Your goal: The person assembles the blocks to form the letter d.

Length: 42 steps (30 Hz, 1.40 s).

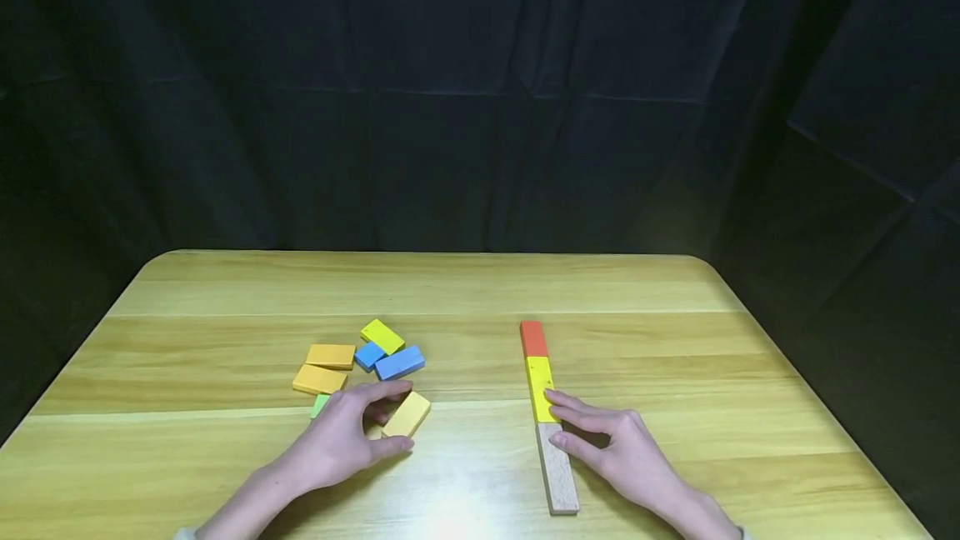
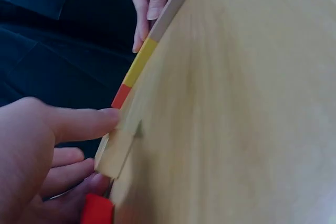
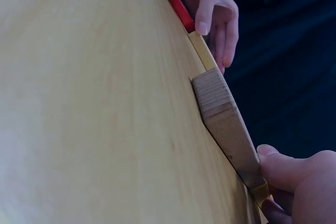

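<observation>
My left hand (image 1: 348, 436) is spread about a pale yellow block (image 1: 407, 415), thumb beside its near side, fingers by its far side. In the left wrist view, a red block (image 2: 97, 209) lies close by these fingers; the left hand hides it from the head view. To the right, a red block (image 1: 533, 338), a yellow block (image 1: 540, 390) and a greyish wood block (image 1: 558, 473) lie end to end in a straight row. My right hand (image 1: 618, 440) rests along the row's right side, fingertips at the yellow block, thumb at the greyish block.
Beyond the left hand lie two orange blocks (image 1: 321, 378), two blue blocks (image 1: 400, 363) and a yellow block (image 1: 383, 336). A green block (image 1: 319, 405) is partly hidden by the hand. Dark curtains (image 1: 480, 107) hang behind the wooden table (image 1: 637, 307).
</observation>
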Each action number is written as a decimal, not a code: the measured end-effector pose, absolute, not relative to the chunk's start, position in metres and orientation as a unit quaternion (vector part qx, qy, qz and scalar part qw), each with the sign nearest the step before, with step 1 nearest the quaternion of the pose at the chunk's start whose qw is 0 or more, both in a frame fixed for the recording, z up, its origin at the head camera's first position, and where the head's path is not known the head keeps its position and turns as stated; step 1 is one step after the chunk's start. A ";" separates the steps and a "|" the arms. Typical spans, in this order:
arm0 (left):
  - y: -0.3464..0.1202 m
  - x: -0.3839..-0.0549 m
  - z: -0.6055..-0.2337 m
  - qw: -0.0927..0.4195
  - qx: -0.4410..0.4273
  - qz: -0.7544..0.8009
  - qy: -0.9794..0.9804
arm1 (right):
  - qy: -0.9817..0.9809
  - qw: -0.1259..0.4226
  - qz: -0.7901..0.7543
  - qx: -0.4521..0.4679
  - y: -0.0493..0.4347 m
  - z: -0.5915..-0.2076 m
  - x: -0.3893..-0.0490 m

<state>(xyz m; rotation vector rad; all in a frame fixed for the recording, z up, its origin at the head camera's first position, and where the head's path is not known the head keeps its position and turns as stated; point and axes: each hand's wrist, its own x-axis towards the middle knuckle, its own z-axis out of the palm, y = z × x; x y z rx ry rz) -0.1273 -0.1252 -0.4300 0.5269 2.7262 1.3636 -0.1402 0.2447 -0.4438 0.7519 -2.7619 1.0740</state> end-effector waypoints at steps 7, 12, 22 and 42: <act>-0.131 -0.127 -0.430 0.061 0.200 0.456 0.865 | -0.902 0.043 0.352 0.247 0.244 -0.444 -0.140; -0.130 -0.127 -0.432 0.051 0.206 0.451 0.867 | -0.903 0.041 0.352 0.241 0.244 -0.444 -0.140; -0.134 -0.129 -0.434 0.040 0.213 0.442 0.870 | -0.902 0.037 0.355 0.242 0.244 -0.445 -0.140; -0.121 -0.134 -0.433 -0.016 0.196 0.377 0.905 | -0.904 0.044 0.347 0.245 0.245 -0.444 -0.141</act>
